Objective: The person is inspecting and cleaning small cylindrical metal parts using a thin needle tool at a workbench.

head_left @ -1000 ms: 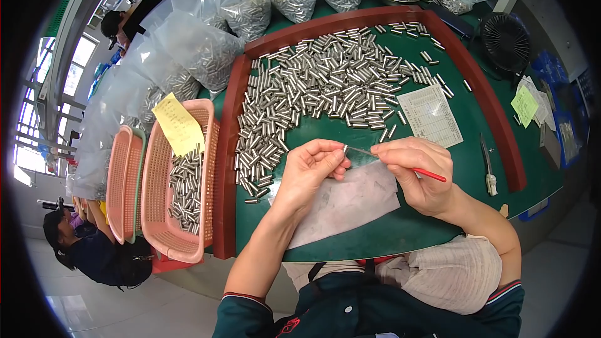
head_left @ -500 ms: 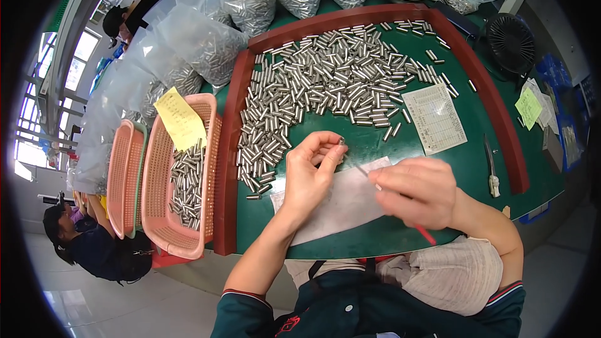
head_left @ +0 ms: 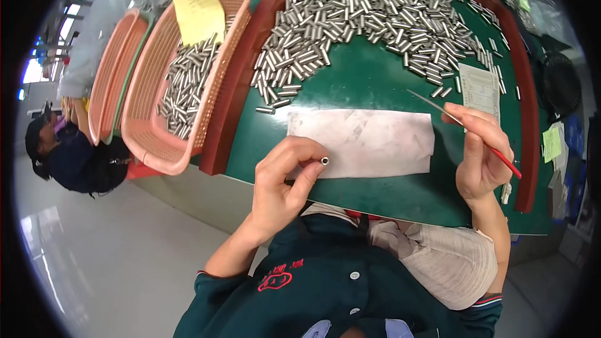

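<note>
Between the thumb and fingers of my left hand (head_left: pixel 282 181) is a small metal tube (head_left: pixel 324 161), its round open end showing. The hand sits over the left front corner of a stained white cloth (head_left: pixel 369 141). My right hand (head_left: pixel 485 153) grips a thin needle file (head_left: pixel 431 100) with a red handle, its tip pointing up and left. File and tube are well apart. Beyond the cloth, a large heap of loose metal tubes (head_left: pixel 369 6) is spread over the green tabletop (head_left: pixel 369 81).
Dark red wooden rails (head_left: pixel 228 106) edge the work area. Left of them stand a pink basket (head_left: pixel 141 112) holding tubes and a yellow note (head_left: pixel 197 6), and another pink basket (head_left: pixel 106 81). A printed card (head_left: pixel 479 91) lies right. Beyond the baskets is another person (head_left: pixel 75 150).
The view has shifted down toward my body. My right hand has moved right, taking the needle file away from my left hand. My left hand has turned, and the tube's end now shows.
</note>
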Tool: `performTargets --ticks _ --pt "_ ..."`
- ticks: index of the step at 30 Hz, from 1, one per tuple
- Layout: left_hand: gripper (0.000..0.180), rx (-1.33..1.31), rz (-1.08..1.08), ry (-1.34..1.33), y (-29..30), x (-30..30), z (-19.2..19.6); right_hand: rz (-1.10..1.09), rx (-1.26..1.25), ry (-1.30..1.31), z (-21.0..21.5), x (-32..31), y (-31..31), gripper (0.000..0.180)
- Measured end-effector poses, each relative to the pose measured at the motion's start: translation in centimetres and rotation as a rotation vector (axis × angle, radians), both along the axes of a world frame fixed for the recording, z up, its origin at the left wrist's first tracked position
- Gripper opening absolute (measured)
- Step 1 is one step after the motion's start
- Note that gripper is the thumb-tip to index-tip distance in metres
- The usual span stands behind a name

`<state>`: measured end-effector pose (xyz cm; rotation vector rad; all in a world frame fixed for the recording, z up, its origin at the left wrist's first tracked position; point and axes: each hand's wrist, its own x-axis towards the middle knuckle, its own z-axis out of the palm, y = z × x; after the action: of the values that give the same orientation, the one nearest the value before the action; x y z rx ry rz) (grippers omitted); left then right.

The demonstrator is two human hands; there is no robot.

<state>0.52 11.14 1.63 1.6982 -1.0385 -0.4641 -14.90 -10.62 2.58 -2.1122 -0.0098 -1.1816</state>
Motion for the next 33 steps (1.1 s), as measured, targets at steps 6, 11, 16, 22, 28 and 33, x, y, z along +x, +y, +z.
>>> performTargets --ticks 6,11,16,22,28,33 --pt "0.011 -0.052 0.18 0.029 4.2 -1.7 -1.9 0.016 0.082 0.066 -0.4 -0.4 0.8 0.015" --pt "0.012 -0.086 0.193 -0.006 5.0 -1.8 -2.2 0.046 0.083 0.074 -0.8 0.0 1.5 0.017" --pt "0.014 -0.084 0.197 0.049 5.3 -1.9 -2.5 0.015 0.089 0.084 -0.6 -0.1 1.6 0.016" --pt "0.012 -0.1 0.208 0.043 5.3 -1.8 -2.5 0.002 0.099 0.092 -0.7 0.0 1.4 0.016" --pt "0.012 -0.083 0.204 0.062 5.2 -1.8 -2.2 -0.002 0.112 0.081 -0.4 -0.2 1.3 0.015" --pt "0.012 -0.097 0.22 0.029 5.1 -1.7 -2.6 -0.004 0.112 0.082 -0.4 -0.1 1.2 0.015"
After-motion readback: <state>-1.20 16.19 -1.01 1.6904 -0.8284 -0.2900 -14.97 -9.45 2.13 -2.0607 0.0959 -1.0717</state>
